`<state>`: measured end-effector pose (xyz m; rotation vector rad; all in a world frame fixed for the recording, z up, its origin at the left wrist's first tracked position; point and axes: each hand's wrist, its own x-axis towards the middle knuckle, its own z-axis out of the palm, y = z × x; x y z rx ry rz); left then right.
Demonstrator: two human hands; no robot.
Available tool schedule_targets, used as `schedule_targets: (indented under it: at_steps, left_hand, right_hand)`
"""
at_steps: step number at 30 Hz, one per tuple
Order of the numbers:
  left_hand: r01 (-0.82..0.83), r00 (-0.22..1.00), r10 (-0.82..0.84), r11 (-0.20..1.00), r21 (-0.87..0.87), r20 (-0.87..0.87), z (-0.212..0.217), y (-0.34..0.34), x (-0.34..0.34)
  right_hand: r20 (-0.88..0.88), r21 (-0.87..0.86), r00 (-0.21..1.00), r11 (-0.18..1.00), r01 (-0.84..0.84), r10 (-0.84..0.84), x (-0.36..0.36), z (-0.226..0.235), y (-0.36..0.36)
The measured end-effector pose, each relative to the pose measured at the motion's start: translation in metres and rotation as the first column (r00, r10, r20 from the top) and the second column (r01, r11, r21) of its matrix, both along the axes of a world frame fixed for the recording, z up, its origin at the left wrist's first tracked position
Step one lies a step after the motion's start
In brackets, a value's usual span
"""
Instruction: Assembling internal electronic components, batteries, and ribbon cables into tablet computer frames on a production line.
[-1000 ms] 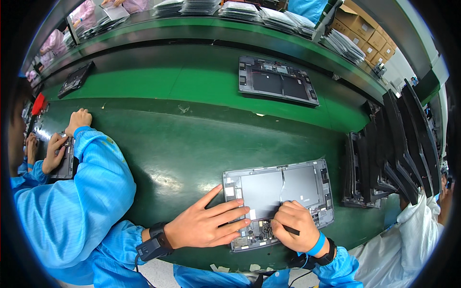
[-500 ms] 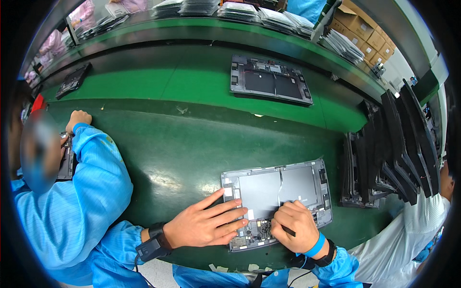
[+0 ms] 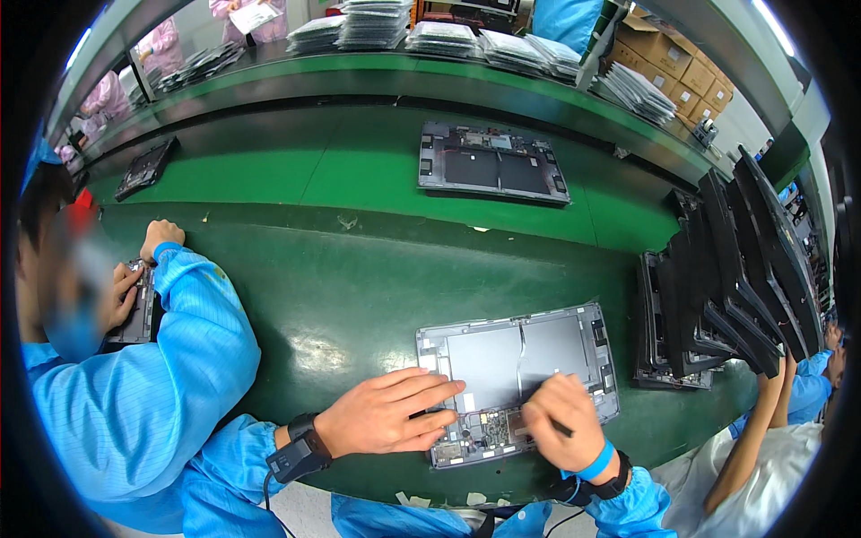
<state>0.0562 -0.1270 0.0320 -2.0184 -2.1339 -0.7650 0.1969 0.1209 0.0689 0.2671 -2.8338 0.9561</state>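
An opened grey tablet chassis (image 3: 529, 354) lies flat on the green bench in front of me, its circuit board along the near edge. My left hand (image 3: 390, 414) rests flat on the chassis's near left corner, fingers spread over the board. My right hand (image 3: 567, 429) sits on the near right part of the chassis and pinches a thin dark tool (image 3: 558, 428) against the board. A black wrist strap (image 3: 300, 450) with a cord is on my left wrist, and a blue band on my right.
A second opened chassis (image 3: 493, 163) lies on the raised green conveyor (image 3: 359, 179) behind. Dark panels (image 3: 717, 278) stand stacked in a rack at right. A person in blue (image 3: 152, 359) works close on my left; another person's arm (image 3: 762, 421) is at right. Trays and boxes (image 3: 682, 81) line the back.
The chassis on the far conveyor has drifted to the left. My hands stay on the near chassis with only slight shifts. The person on the left has leaned further into view.
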Motion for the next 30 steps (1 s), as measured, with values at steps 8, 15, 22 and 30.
schedule_targets:
  at_steps: [8,15,22,30]
  left_hand:
    - [-0.475,0.649,0.507,0.853,-0.218,0.568,-0.015,-0.029,0.045]
    - [-0.656,0.45,0.223,0.739,0.15,0.865,-0.011,0.023,0.023]
    - [-0.883,0.339,-0.022,0.338,0.326,0.941,0.073,-0.006,-0.164]
    - [-0.943,0.29,0.408,0.277,0.186,0.866,0.015,-0.146,-0.377]
  right_hand:
    - [0.097,-0.208,0.813,0.787,0.581,-0.574,0.046,-0.015,0.045]
    - [0.195,-0.741,0.838,0.483,0.467,-0.51,0.024,-0.027,0.031]
    - [-0.087,-0.75,0.906,0.626,0.214,-0.414,-0.041,0.0,0.019]
    - [-0.053,-0.608,0.899,0.728,0.316,-0.434,-0.023,-0.056,0.042]
